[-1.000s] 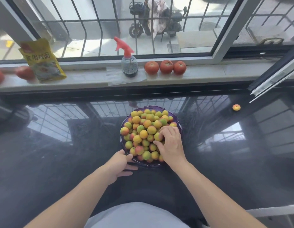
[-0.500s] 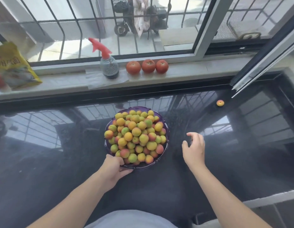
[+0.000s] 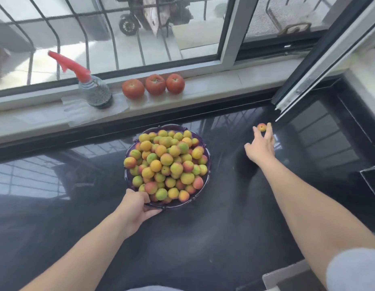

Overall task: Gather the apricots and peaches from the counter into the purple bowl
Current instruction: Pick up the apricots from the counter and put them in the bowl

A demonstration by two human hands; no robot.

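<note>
Head view: the fingers (image 3: 269, 131) of the right hand (image 3: 260, 147) are spread and almost straight, released, holding nothing. Their tips stand at both sides of one loose apricot (image 3: 261, 127), very close to it; if they touch it already I cannot tell. The fingers of the left hand (image 3: 136, 206) are curled over the near rim of the purple bowl (image 3: 200, 141) and grip it, thumb under the edge.

The tabletop (image 3: 235, 217) is black and glossy, and it mirrors the window bars. Behind it runs a pale windowsill (image 3: 214, 85) with a spray bottle (image 3: 94, 89) that has a red trigger head, and three tomatoes (image 3: 154, 85) in a row. Outside the barred window a scooter (image 3: 153, 15) is parked.

The bowl is round and stands in the middle of the tabletop, heaped with yellow, green and red fruit (image 3: 166, 164). The loose apricot lies well apart from it, to the far right near the open window frame (image 3: 321, 59). It is round, so no long axis is clear.

The right arm is stretched forward, palm down. The left arm is bent less far, its hand at the bowl's near edge.
</note>
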